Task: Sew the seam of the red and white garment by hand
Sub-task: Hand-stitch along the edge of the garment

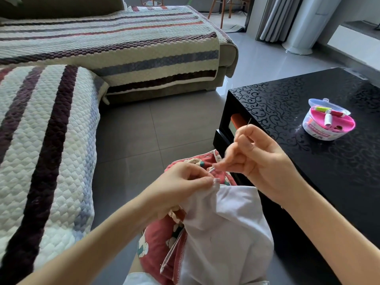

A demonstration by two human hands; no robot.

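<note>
I judge the red and white garment (pixel 222 233) limp, light and prone to bunching, lying directly beneath my fingers, where my left hand (pixel 185 182) pinches its seam edge and my right hand (pixel 261 159) pinches the thin needle (pixel 249 121) just above.

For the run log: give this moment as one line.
left hand: pinches garment at seam | right hand: holds needle above cloth | sewing kit: open, on black table | stage: mid-stitch
</note>
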